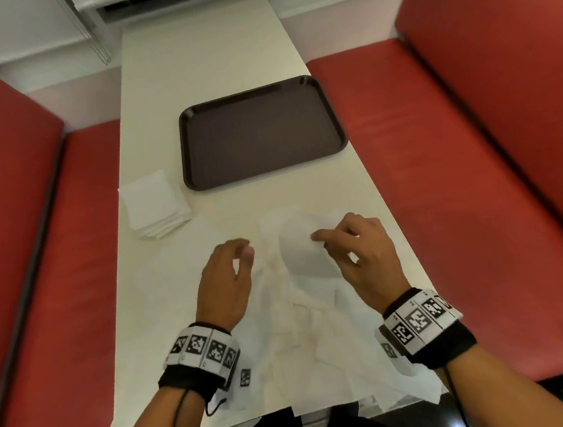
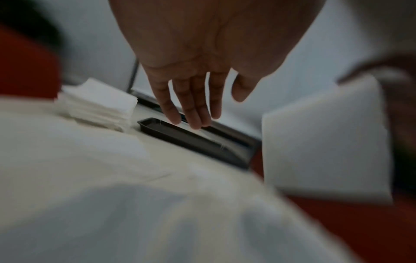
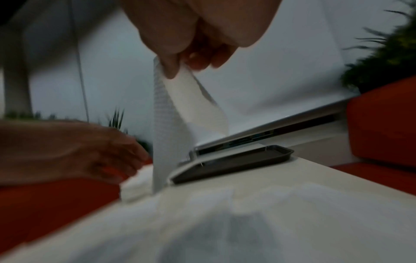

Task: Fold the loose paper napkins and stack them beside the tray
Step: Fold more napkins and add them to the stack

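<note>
My right hand (image 1: 322,240) pinches a white paper napkin (image 1: 301,248) by its top edge and lifts it off the table; in the right wrist view this napkin (image 3: 180,110) hangs down from the thumb and fingers (image 3: 173,65). My left hand (image 1: 242,250) hovers beside it, fingers relaxed and holding nothing; the left wrist view shows those fingers (image 2: 191,106) straight. Loose unfolded napkins (image 1: 303,339) lie spread under both hands. A stack of folded napkins (image 1: 154,203) sits left of the dark brown tray (image 1: 199,172).
The narrow cream table (image 1: 200,61) runs away from me between two red bench seats (image 1: 12,234) (image 1: 470,151). The stack sits close to the table's left edge. A white wall and a window ledge (image 1: 163,7) close the far end.
</note>
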